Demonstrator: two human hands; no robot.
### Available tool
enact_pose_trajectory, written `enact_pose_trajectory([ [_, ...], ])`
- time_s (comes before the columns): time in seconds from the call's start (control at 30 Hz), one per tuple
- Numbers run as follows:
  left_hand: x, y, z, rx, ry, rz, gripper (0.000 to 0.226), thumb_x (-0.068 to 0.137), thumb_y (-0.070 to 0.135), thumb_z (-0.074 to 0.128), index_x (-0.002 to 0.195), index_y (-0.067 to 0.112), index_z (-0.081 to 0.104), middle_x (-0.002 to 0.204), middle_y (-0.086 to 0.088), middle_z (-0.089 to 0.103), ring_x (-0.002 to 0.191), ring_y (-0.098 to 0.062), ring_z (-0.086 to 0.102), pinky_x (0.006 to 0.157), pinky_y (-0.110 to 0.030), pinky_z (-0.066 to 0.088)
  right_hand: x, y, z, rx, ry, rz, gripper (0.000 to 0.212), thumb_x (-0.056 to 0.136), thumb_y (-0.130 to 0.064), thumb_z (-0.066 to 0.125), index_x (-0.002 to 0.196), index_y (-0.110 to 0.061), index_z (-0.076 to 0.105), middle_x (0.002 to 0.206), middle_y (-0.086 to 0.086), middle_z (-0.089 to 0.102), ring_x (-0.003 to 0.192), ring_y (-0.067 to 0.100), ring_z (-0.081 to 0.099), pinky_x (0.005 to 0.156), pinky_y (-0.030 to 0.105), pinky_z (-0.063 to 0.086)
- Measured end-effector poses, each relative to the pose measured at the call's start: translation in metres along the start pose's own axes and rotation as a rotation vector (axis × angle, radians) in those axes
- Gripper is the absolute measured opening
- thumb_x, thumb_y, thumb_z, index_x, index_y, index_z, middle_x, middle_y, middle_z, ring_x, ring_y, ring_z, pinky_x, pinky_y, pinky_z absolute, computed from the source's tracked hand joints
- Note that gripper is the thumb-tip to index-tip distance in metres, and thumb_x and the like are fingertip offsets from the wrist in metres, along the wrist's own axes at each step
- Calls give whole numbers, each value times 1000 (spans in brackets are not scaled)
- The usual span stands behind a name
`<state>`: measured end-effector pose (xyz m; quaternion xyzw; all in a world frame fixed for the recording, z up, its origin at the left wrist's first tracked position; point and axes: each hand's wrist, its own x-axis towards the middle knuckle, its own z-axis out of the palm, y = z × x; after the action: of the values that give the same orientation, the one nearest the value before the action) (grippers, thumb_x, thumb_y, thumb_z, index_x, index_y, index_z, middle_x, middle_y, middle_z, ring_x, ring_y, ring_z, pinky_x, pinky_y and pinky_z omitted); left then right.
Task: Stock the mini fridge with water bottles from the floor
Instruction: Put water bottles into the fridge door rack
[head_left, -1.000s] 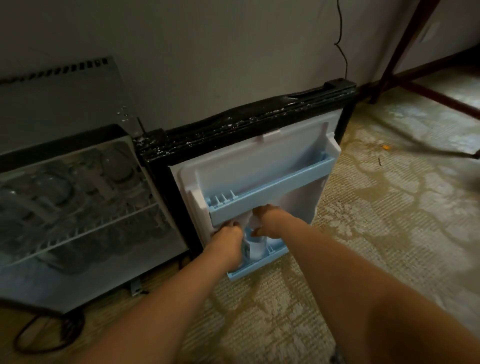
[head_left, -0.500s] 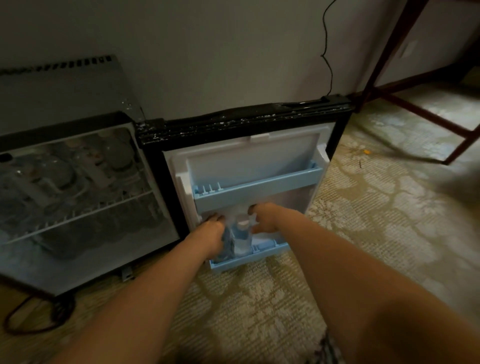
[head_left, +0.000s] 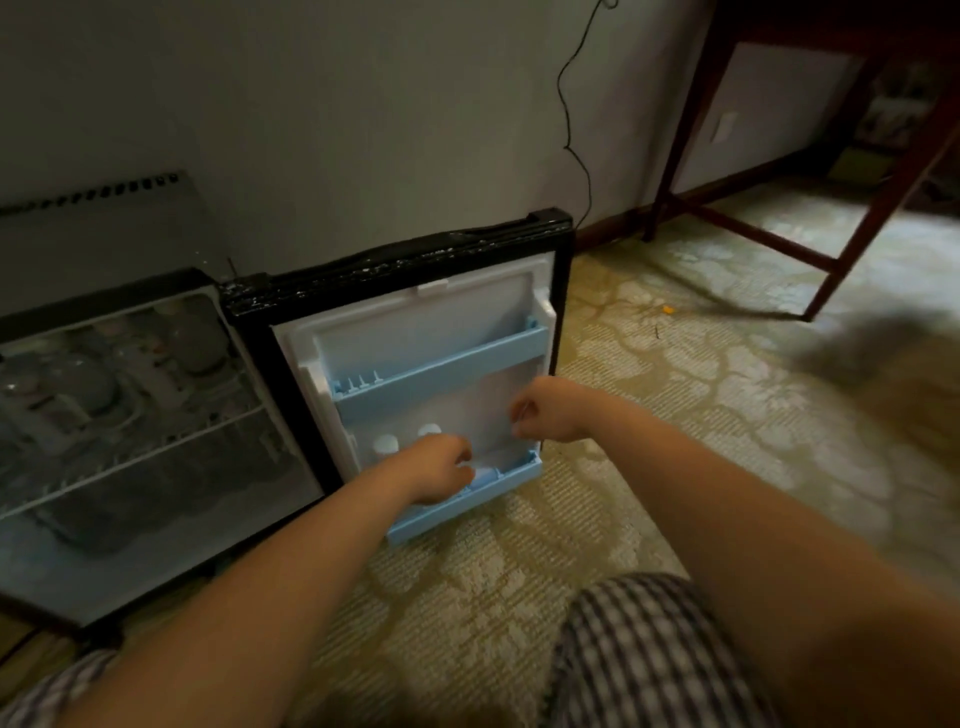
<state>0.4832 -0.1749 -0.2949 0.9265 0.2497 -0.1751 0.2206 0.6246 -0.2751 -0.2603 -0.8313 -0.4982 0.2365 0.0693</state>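
The mini fridge door (head_left: 431, 332) stands open toward me, white inside with two light-blue shelves. Two water bottles, showing as white caps (head_left: 385, 444) (head_left: 429, 430), stand in the lower door shelf (head_left: 511, 480). My left hand (head_left: 439, 475) reaches into that shelf, its fingers curled down round the top of a third water bottle (head_left: 484, 474), whose body is hidden. My right hand (head_left: 545, 415) hovers in front of the door's right side, above the shelf, fingers curled and holding nothing.
The fridge cabinet (head_left: 130, 441) with a wire rack is at the left, its contents dim and blurred. The upper door shelf (head_left: 441, 371) holds nothing. Patterned carpet (head_left: 649, 415) lies to the right, and a dark wooden table frame (head_left: 831, 249) stands at the back right. My checked-trousered knee (head_left: 634, 649) is in the foreground.
My right hand has let go of the bottle and pulled back up and to the right. My left hand stays at the lower shelf. The view has drawn back.
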Motion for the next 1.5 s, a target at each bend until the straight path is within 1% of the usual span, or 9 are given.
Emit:
enact_pose_trajectory([
  [0.23,-8,109,-12,-44,-12,232,31,95,25,47,109,2,63,112,-15,63,106,-28,58,87,-32,45,-86,82,-10,117,96,169,29,89,-17,60,116,-7,61,111,13,65,103,27,61,87,31,46],
  [0.37,-8,176,13,24,-128,294,21,94,32,48,91,14,56,92,-9,53,85,-23,54,75,-33,40,-142,133,-5,153,102,300,30,89,-20,60,118,-10,60,109,10,64,101,23,59,87,31,45],
  [0.53,-12,238,76,151,-261,293,43,93,35,50,123,4,55,126,-14,57,112,-29,55,91,-36,45,-204,185,23,206,46,456,31,90,-22,59,120,-13,59,113,8,65,103,22,61,84,26,43],
  [0.6,-14,253,102,92,-301,278,41,92,31,54,122,3,55,125,-15,57,111,-28,55,90,-35,44,-225,201,42,251,30,501,32,91,-21,58,121,-14,58,119,8,63,107,21,59,88,26,44],
  [0.73,-5,258,155,-197,-325,204,11,88,22,58,89,12,55,97,-12,55,90,-21,50,78,-30,39,-251,230,83,303,-1,586,33,90,-20,59,122,-14,58,122,7,60,110,22,58,93,29,47],
  [0.8,-2,254,181,-323,-305,119,16,88,20,57,100,11,54,105,-12,57,90,-20,49,78,-28,38,-255,240,104,331,7,620,34,89,-21,59,123,-14,58,122,9,61,107,22,60,93,32,50],
  [0.93,-1,245,220,-452,-343,-13,47,90,18,58,133,6,43,133,-11,51,119,-21,49,92,-25,38,-252,247,137,346,87,698,38,91,-27,55,127,-16,53,120,7,62,104,22,61,89,34,52],
  [1.2,22,241,267,-535,-373,-93,65,88,13,61,144,16,30,142,-5,46,131,-22,44,105,-33,35,-205,241,173,91,146,814,39,92,-48,47,117,-18,49,106,3,65,95,23,63,74,31,49],
  [1.5,34,233,277,-578,-304,-131,55,84,14,63,135,19,43,132,-4,56,123,-23,51,101,-34,41,-178,237,179,148,98,797,35,93,-34,53,121,-14,51,114,10,63,104,28,61,81,37,50],
])
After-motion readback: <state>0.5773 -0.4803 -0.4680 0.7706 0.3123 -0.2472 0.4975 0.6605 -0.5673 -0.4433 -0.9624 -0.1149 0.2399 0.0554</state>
